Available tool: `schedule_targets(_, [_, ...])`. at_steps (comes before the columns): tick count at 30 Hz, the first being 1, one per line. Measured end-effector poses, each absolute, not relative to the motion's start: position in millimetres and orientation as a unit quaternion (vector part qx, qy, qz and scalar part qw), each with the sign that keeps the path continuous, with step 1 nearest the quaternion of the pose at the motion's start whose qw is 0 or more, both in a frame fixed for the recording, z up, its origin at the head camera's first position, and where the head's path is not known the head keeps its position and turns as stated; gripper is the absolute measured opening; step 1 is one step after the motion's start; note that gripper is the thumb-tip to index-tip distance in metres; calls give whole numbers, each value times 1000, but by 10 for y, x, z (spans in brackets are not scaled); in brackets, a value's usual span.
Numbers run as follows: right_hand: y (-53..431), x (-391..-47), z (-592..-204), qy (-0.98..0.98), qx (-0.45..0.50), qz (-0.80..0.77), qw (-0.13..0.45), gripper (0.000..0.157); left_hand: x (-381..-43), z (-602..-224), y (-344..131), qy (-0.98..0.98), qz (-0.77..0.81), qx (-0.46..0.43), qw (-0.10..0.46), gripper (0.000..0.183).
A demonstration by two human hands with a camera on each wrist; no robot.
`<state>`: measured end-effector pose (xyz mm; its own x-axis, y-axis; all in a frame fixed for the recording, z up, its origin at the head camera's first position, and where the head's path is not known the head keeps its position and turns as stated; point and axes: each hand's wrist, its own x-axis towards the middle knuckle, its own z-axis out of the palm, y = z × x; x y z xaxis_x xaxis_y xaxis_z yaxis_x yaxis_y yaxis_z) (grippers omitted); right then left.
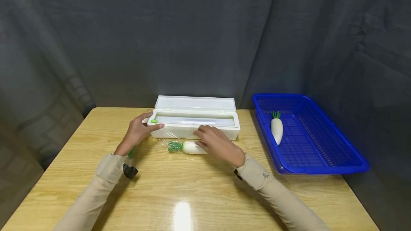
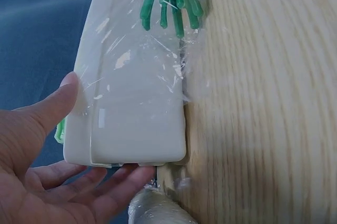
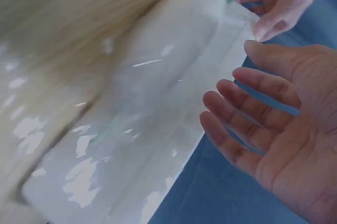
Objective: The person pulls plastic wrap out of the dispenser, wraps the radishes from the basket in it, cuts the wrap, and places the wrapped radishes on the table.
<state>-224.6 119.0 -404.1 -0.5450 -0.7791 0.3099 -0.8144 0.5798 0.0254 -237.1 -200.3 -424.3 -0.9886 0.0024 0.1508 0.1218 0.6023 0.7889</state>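
Observation:
A white cling film dispenser (image 1: 179,132) lies across the table with its lid (image 1: 195,102) raised. My left hand (image 1: 136,131) grips its left end, thumb at the front edge and fingers round the end. Clear cling film (image 2: 124,58) hangs down the dispenser's front and over a white radish (image 1: 191,147) with green leaf stems. Above the radish's right part is my right hand (image 1: 221,145), its fingers loosely bent and apart, holding nothing; it hides that end. In the left wrist view, a film-wrapped pale object (image 2: 158,211) lies beside the left hand.
A blue plastic basket (image 1: 321,169) stands at the right of the table, with another white radish (image 1: 277,130) inside. Green stems (image 1: 132,152) show beside the left wrist. A small green slider (image 1: 154,121) sits on the dispenser. Dark curtain (image 1: 199,38) hangs behind the table.

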Motion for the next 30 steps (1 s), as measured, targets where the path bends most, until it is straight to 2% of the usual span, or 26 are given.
schedule_targets(4, [1032, -2340, -3955, -882, 449, 90, 113, 26, -2373, -4266, -2007, -891, -446, -41, 75, 81])
schedule_targets(18, [444, -2687, -3783, -885, 440, 143, 50, 28, -2411, -4289, -2055, -887, -454, -55, 70, 78])
schedule_targets(30, [-41, -2790, -3802, -890, 420, 170, 58, 26, -2408, -4275, -2048, -877, -469, -63, 79, 75])
